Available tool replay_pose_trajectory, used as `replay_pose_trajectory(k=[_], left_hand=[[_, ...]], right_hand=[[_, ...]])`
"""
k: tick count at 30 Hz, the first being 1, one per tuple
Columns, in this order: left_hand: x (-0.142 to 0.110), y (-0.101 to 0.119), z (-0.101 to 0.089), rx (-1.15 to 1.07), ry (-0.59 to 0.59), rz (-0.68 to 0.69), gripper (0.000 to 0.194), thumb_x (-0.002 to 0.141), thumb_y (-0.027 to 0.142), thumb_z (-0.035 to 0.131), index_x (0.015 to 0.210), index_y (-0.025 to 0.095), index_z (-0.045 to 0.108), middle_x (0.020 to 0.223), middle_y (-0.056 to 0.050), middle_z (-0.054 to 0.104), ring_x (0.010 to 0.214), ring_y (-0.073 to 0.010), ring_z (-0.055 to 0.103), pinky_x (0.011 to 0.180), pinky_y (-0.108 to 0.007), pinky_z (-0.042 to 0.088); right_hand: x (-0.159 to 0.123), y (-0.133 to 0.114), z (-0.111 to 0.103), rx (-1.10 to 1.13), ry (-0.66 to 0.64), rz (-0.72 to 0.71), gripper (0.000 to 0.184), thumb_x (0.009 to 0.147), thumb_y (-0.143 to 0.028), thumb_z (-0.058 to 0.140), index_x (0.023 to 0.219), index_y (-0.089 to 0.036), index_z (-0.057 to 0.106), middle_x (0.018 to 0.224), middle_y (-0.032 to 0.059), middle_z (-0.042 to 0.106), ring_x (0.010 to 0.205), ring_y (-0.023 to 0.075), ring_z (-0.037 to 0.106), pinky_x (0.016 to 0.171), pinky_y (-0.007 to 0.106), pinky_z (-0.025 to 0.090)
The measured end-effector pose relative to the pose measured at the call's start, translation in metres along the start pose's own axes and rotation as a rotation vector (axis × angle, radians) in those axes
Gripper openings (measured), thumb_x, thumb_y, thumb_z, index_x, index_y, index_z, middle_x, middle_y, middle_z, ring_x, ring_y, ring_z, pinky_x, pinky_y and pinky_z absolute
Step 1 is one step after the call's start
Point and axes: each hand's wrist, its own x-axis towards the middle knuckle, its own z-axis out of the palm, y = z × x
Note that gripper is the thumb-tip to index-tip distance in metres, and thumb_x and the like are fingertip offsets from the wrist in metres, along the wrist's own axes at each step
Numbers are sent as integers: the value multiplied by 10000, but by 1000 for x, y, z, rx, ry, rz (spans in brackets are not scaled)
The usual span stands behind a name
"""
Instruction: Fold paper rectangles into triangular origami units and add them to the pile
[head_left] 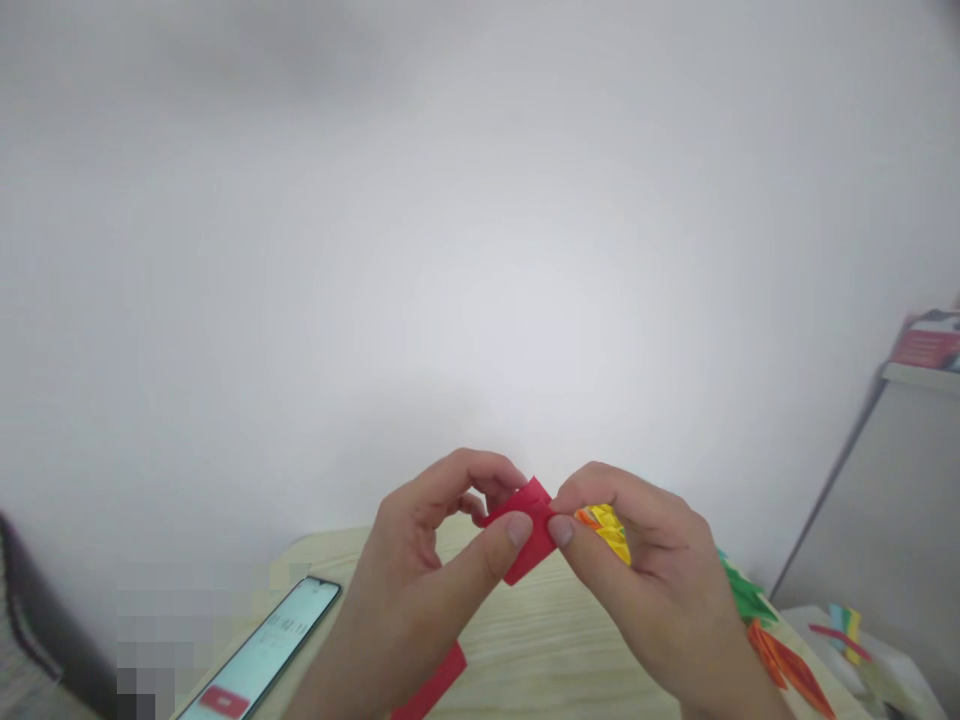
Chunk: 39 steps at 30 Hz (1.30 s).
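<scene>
A small piece of folded red paper (534, 548) is held up over the table between both hands. My left hand (442, 560) pinches it from the left, thumb on the near face and fingers behind. From the right, my right hand (645, 570) grips its edge between thumb and index fingertip. Another red paper piece (435, 690) lies on the table, partly hidden under my left wrist. Behind my right hand sits a yellow and orange folded paper piece (611, 530), partly covered by the fingers.
On the pale wooden table (555, 650), a phone (262, 650) with a lit screen lies at the left. Green folded paper (746, 590) and orange folded paper (791, 665) are at the right edge. Beyond it, coloured strips (847, 630) rest on a white surface. A white wall (480, 250) rises behind.
</scene>
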Motion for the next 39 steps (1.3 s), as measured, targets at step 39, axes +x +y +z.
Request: replay_pose_trajectory(k=[39], left_hand=[[2,-34,2,-25,90,10,41,951,286,720,916,266,724,823,14,707,811,-174,664,734,-289,502]], right_hand=[[16,20,10,109,39,119,46,898,-267,779,919,-260,819,868,65,797,802,247,742,598,321,585]])
